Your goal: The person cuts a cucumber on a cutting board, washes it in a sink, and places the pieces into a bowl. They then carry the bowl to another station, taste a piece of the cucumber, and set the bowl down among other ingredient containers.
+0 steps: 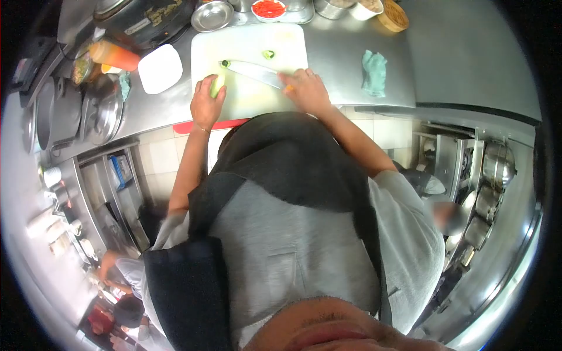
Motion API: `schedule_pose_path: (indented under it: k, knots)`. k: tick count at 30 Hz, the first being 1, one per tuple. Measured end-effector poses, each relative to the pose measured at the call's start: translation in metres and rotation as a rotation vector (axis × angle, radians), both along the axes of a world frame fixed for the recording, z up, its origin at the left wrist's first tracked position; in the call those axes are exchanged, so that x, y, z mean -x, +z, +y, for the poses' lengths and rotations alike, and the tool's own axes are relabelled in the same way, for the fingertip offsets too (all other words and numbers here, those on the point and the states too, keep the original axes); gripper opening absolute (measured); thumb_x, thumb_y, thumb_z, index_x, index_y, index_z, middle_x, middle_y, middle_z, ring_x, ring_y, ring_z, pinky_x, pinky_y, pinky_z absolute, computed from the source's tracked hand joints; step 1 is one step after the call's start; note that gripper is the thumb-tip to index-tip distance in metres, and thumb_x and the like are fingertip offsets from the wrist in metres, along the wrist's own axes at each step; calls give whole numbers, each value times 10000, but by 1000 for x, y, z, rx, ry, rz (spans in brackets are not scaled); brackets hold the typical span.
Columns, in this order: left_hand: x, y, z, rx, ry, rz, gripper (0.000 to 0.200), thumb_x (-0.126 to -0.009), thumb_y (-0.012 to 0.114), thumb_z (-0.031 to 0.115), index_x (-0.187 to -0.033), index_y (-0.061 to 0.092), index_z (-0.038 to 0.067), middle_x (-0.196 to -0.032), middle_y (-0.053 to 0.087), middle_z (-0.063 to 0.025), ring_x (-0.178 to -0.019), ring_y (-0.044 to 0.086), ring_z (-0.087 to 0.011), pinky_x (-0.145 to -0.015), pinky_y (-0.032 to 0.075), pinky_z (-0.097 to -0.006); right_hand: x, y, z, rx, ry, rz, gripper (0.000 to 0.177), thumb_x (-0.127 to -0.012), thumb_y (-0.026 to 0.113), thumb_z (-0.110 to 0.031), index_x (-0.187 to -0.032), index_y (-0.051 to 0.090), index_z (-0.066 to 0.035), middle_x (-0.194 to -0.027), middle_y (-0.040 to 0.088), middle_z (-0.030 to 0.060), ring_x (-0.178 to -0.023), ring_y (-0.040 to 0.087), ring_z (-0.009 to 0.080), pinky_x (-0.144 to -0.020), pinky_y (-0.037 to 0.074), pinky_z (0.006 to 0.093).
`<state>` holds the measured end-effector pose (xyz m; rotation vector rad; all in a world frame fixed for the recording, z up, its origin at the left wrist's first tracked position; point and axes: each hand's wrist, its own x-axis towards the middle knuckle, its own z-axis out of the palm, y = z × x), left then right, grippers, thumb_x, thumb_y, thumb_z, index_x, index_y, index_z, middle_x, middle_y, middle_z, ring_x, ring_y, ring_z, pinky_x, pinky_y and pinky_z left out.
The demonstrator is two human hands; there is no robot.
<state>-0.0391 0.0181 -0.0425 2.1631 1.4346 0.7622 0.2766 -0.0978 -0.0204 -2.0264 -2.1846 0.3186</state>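
My right hand (305, 89) is closed around the handle of a large kitchen knife (254, 72), whose blade lies low across the white cutting board (281, 38) and points left. Near the blade's tip sits a small dark-green cut end (225, 64). A second green cut piece (268, 54) rests farther back on the board. On the board's left side, my left hand (206, 102) grips a pale green vegetable (218, 86), perhaps a cucumber or zucchini, partly hidden by the fingers.
Left of the board are a white square dish (160, 69) and an orange-filled bottle (114, 54). Behind it stand a metal bowl (212, 16) and a bowl of red strips (268, 9). A green cloth (373, 73) lies to the right. Other people are at lower left and right.
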Motion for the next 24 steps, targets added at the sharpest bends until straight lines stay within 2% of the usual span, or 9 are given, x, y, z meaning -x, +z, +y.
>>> schedule_pose_path:
  k: [1,4,9,11,15,18,20,22,24]
  knots:
    - [5,1,-1,0,-1,-5,423,-939,775,296,-1321,639,174,-1233,684,-137,-1098,686,-382,-916,570,-482,2,-2,14,-175,-6,19,621,-963,687,-165,-1554,552,-298,-1253,631,163,-1165,643,392,-997,551,487]
    - [18,6,-6,25,25,-12,430,-937,785,281,-1325,641,167,-1234,686,-141,-1099,687,-387,-920,571,-477,10,-8,74,-272,18,91,555,-954,678,-144,-1499,621,-231,-1279,649,168,-1299,579,374,-1131,482,519]
    - [37,15,-20,23,80,-30,424,-929,799,236,-1315,651,141,-1215,692,-158,-1092,689,-394,-927,568,-469,23,-52,152,-45,120,-61,393,-947,681,-138,-1336,728,-163,-1289,650,198,-1231,632,407,-1119,505,496]
    - [46,20,-24,6,85,-46,420,-927,802,221,-1309,654,131,-1209,694,-165,-1093,691,-394,-929,568,-468,51,-34,163,-80,136,117,362,-947,615,-67,-1271,755,-142,-1196,671,190,-1166,660,404,-1079,530,490]
    - [63,19,-39,161,176,-115,414,-934,801,195,-1309,653,101,-1235,695,-186,-1156,681,-386,-974,551,-471,111,-26,185,-81,295,220,369,-961,572,-65,-1269,757,-151,-1202,682,194,-1191,655,402,-1097,526,485]
    - [77,10,-44,123,168,-105,413,-938,794,174,-1310,652,65,-1266,698,-180,-1157,682,-365,-965,549,-446,142,-48,194,-118,352,42,349,-979,552,-90,-1272,740,-114,-1257,679,213,-1242,646,402,-1117,520,475]
    - [83,9,-47,149,173,-154,408,-939,792,169,-1308,653,64,-1264,699,-176,-1156,680,-353,-953,548,-434,153,-52,191,-157,409,-77,288,-958,566,-120,-1168,739,-23,-1155,708,228,-1155,684,383,-1019,572,472]
    - [88,12,-45,177,170,-202,403,-940,790,163,-1306,655,62,-1263,700,-172,-1156,678,-341,-941,547,-422,161,-56,189,-193,377,-72,273,-963,563,-125,-1139,737,-11,-1166,711,228,-1161,684,382,-1019,572,470]
    - [92,17,-46,313,207,-312,398,-962,782,147,-1323,640,58,-1200,713,-137,-947,682,-229,-799,548,-364,165,-53,187,-199,332,-41,248,-973,556,-129,-1089,740,-8,-1195,712,237,-1180,682,379,-1023,571,468]
